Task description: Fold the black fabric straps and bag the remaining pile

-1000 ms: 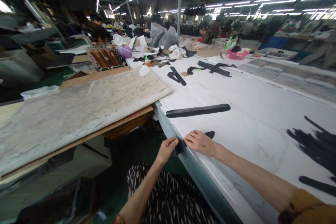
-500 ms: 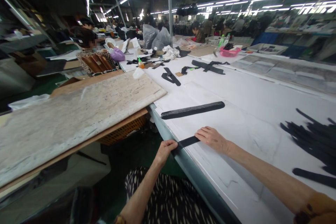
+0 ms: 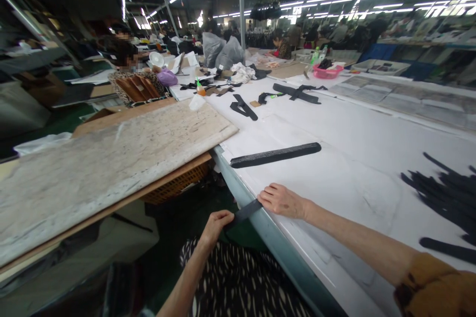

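A black strip (image 3: 244,212) stretches between my two hands across the near-left edge of the white-topped table (image 3: 297,178). My left hand (image 3: 217,224) pinches one end, out past the edge over the floor. At the table's edge, my right hand (image 3: 280,201) closes its fingers on the other end. Farther up the table lies a longer black strip (image 3: 275,155) with a greyish, shiny band along its top. To the right is a loose heap of black strips (image 3: 446,198), with a single strip (image 3: 448,250) below it.
A stained pale board (image 3: 111,168) adjoins the table at the left, above a yellow crate (image 3: 176,184). Black scraps (image 3: 243,107), an orange bottle (image 3: 201,89) and a pink basket (image 3: 327,71) are farther back. A co-worker (image 3: 130,67) sits at the far left.
Both hands have moved left and toward me with the black strip, my right hand from over the tabletop to its edge. More of the strip now hangs beyond the edge.
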Tool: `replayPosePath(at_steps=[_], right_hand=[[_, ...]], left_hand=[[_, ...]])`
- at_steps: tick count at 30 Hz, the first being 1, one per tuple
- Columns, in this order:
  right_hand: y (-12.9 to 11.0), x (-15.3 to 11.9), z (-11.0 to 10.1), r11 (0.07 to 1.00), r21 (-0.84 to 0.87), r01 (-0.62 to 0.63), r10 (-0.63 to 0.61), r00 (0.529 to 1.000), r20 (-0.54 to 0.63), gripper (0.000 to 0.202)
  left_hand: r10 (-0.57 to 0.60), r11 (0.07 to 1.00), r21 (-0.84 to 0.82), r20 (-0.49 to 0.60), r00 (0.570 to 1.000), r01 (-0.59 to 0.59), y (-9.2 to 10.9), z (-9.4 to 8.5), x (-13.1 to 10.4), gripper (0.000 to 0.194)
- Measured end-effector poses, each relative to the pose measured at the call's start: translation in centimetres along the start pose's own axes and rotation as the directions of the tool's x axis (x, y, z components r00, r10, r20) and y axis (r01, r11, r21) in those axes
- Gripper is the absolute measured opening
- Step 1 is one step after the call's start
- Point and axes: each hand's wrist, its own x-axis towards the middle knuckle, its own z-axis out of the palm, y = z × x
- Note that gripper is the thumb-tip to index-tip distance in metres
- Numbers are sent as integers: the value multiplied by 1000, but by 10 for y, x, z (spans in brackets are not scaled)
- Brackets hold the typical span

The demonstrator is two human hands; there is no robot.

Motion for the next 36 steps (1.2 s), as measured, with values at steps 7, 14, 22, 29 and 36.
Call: replayPosePath(at_steps=[7,14,22,29,36], right_hand=[[7,-19,-7,999,-36,-40,39,999,-7,20],[-1,-29,-2,977,-67,-200,203,978,40,19],[-2,-30,8,955,-6,-297,296,950,99,21],[10,-26,-8,636,308,-707,730,681,55,35],[-21,17,-33,593,611,-524,444,846,295,10]], left_hand=[[-20,1000,-8,17,1000,20,18,-5,-17,27],[-38,998,-53,3,999,38,19,0,-25,27],[-26,988,-153,-60,998,17,15,-8,-42,28],[16,997,-73,-52,999,-20,30,9,-42,33],[229,956,173,54,972,-235,52,45,-14,34]])
